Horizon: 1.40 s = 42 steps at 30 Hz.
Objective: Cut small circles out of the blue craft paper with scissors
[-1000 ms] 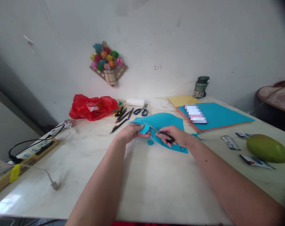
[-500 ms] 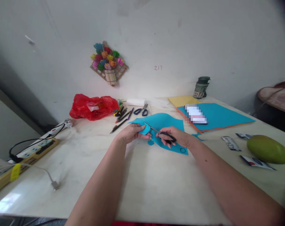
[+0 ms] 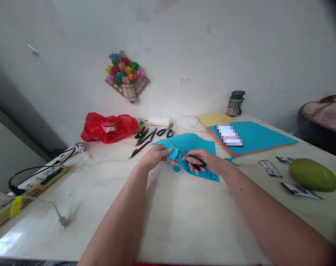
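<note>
The left hand pinches a small rounded piece of blue paper, seemingly partway through trimming, over the blue sheet. Just below lies a scalloped cut-out, which looks finished. Black-handled scissors reach alongside, curled in the right hand; whether they're biting I can't tell. At the sheet's corner a drawn circle remains uncut, with a curved offcut farther right

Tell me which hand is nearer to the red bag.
Left. The left hand, holding a small blue piece, is right of the red bag and closer to the viewer; the right hand, gripping scissors, is farther right.
</note>
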{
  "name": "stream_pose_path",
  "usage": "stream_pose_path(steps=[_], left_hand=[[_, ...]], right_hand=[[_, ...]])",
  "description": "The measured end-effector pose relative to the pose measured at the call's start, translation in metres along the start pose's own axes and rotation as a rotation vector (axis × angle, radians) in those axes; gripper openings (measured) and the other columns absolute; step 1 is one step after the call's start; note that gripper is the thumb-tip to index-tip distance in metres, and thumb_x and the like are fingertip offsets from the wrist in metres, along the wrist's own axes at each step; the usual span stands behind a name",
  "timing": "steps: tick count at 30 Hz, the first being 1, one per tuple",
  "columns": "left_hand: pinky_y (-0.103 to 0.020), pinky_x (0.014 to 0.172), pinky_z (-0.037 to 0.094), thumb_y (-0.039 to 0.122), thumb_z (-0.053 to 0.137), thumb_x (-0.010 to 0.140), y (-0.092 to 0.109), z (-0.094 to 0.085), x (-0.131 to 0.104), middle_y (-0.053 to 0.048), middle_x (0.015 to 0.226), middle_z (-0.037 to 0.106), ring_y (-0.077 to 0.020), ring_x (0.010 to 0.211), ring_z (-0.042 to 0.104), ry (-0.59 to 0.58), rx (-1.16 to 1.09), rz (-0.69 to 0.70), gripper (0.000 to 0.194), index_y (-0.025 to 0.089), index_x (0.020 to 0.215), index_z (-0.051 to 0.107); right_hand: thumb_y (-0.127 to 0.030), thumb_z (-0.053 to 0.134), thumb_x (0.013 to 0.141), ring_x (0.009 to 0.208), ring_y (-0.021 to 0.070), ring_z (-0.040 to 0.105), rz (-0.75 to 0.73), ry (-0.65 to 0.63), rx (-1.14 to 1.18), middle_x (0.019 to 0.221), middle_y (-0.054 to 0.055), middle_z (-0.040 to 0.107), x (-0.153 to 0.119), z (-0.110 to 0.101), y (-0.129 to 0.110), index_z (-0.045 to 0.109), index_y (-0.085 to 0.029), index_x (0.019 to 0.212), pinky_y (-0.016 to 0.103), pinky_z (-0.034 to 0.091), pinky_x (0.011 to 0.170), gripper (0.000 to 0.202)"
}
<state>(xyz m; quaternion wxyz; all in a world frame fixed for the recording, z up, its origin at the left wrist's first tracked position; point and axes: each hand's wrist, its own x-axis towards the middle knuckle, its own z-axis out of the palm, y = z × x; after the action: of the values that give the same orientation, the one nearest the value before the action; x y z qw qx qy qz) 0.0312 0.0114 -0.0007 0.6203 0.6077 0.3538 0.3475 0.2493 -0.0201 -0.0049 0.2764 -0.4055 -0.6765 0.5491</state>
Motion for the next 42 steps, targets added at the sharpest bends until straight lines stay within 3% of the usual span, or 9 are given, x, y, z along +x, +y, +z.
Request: stream_pose_path(steps=[14, 21, 31, 42], left_hand=[[-0.030, 0.056, 0.052, 0.036, 0.072, 0.065, 0.0009, 0.0022, 0.0033, -0.002, 0.060, 0.062, -0.0152, 0.053, 0.061, 0.102, 0.018, 0.138, 0.032, 0.012, 0.071, 0.052], [-0.021, 0.043, 0.042, 0.038, 0.065, 0.071, 0.0004, -0.0003, 0.0062, 0.000, 0.052, 0.057, -0.0090, 0.045, 0.052, 0.199, 0.036, 0.249, 0.029, 0.013, 0.067, 0.052], [-0.019, 0.040, 0.036, 0.040, 0.062, 0.074, 0.0068, 0.0021, 0.0014, 0.001, 0.050, 0.053, -0.0071, 0.042, 0.047, 0.153, 0.050, 0.221, 0.030, 0.014, 0.064, 0.050], [-0.019, 0.040, 0.033, 0.040, 0.061, 0.075, 0.0038, -0.0028, 0.0019, 0.000, 0.049, 0.054, -0.0076, 0.042, 0.048, 0.134, 0.073, 0.174, 0.029, 0.014, 0.065, 0.051]], right_hand=[[-0.045, 0.055, 0.078, 0.038, 0.0088, 0.054, -0.004, 0.004, 0.015, 0.056, 0.002, 0.060, -0.0005, -0.0017, 0.0019, 0.059, -0.011, 0.083, 0.017, 0.027, 0.030, 0.034], [-0.047, 0.058, 0.076, 0.038, 0.0084, 0.052, -0.015, 0.008, 0.028, 0.055, 0.001, 0.059, -0.0011, -0.0006, -0.0002, 0.059, -0.011, 0.087, 0.017, 0.028, 0.030, 0.037], [-0.049, 0.053, 0.079, 0.044, 0.0107, 0.057, -0.061, -0.063, 0.069, 0.060, 0.003, 0.061, -0.0066, -0.0024, -0.0043, 0.056, -0.012, 0.097, 0.018, 0.031, 0.033, 0.041], [-0.044, 0.051, 0.081, 0.041, 0.0099, 0.055, -0.041, -0.046, 0.079, 0.058, 0.002, 0.061, -0.0042, -0.0024, -0.0020, 0.056, -0.012, 0.089, 0.018, 0.031, 0.032, 0.033]])
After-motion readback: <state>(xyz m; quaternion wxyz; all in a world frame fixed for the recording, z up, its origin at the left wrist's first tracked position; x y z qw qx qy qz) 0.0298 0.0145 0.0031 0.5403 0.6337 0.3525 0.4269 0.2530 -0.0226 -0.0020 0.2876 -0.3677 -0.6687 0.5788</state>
